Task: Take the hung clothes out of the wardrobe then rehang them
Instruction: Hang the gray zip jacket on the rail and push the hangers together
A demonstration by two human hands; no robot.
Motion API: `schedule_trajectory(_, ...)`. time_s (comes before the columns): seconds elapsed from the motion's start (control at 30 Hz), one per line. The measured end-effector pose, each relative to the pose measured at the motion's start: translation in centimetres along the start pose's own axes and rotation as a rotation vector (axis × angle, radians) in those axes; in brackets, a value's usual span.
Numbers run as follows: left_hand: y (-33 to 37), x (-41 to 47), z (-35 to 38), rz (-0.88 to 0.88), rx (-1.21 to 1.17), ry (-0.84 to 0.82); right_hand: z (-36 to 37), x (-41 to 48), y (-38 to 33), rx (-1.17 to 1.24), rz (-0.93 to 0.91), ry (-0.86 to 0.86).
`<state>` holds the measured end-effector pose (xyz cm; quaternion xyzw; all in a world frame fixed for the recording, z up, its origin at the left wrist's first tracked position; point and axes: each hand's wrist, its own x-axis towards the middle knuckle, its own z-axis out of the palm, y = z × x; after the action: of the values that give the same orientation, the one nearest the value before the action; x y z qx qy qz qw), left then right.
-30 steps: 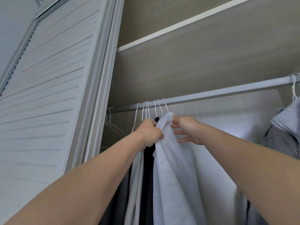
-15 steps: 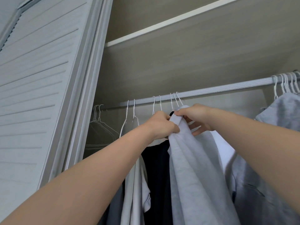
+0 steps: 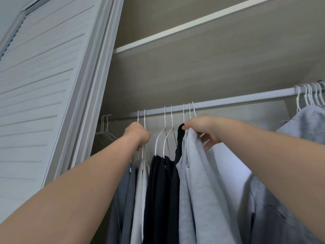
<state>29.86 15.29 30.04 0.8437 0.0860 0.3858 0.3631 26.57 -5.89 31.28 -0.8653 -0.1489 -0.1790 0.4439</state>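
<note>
While clothes hang on wardrobe rail (image 3: 228,99) | left hand (image 3: 138,133) clenched on hangers (image 3: 144,120) | right hand (image 3: 202,128) grasping grey garment (image 3: 198,182)

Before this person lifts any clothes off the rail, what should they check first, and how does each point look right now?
1. Left hand closed on the white hangers at the left: ok.
2. Right hand has a grip on the light grey garment: ok.
3. Hooks sit over the rail: ok.
4. Gap opened between the two groups, around the dark garments: ok.
5. Bare rail to the right for sliding: ok.
6. Garment hems free below: cannot tell, out of view.
</note>
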Motion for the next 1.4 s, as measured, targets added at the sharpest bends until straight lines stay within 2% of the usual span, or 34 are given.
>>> schedule_trajectory(0.1,-0.7,0.0,0.0,-0.041,-0.188,-0.095,0.5,0.3,0.4,0.025,-0.057,0.034)
schedule_trajectory(0.23,-1.7,-0.1,0.2,0.020,-0.149,-0.128,1.0,0.5,1.1,0.049,-0.109,0.035)
schedule_trajectory(0.37,-2.4,0.9,0.2,0.058,-0.244,-0.114,1.9,0.9,1.4,0.050,-0.143,-0.005)
schedule_trajectory(0.77,0.6,-1.1,0.0,0.170,-0.256,-0.222,6.3,3.2,0.2,0.241,-0.222,-0.128)
schedule_trajectory(1.07,-1.9,-0.6,0.5,0.103,-0.388,-0.214,7.1,3.1,1.2,0.267,-0.184,-0.132)
schedule_trajectory(1.2,-1.2,-2.3,0.1,0.110,-0.236,-0.243,7.1,2.3,1.4,0.151,-0.200,-0.090)
schedule_trajectory(1.4,-0.1,-5.3,-0.8,0.182,0.036,-0.062,5.6,-0.1,2.4,0.208,-0.240,-0.133)
